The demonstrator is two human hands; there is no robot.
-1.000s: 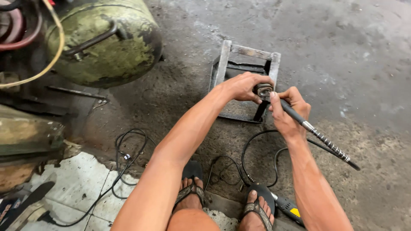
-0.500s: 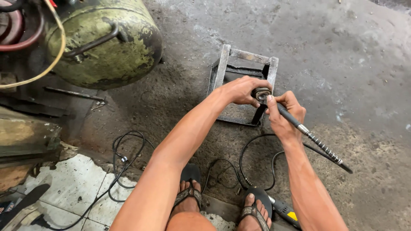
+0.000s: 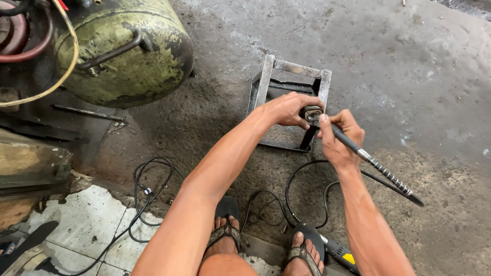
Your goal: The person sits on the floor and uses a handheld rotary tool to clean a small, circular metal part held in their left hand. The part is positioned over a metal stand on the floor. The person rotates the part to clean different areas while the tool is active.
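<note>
My left hand (image 3: 286, 109) grips a small round metal part (image 3: 311, 113) over a square steel frame stand (image 3: 268, 76) on the concrete floor. My right hand (image 3: 340, 137) holds the black handpiece of a flexible-shaft tool (image 3: 381, 169) like a pen, its tip at the metal part. The spring-wrapped shaft runs down to the right from my right hand. Both hands meet above the near right corner of the frame.
A large worn green tank (image 3: 125, 51) lies at the upper left with hoses beside it. Black cables (image 3: 148, 189) loop on the floor near my sandalled feet (image 3: 225, 230). A black-and-yellow power tool (image 3: 342, 253) lies by my right foot. White tiles (image 3: 92, 225) lie at the lower left.
Both hands and the tool have stayed almost in place on the metal part; the view shifted slightly, and the shaft end sits a little lower than a second ago.
</note>
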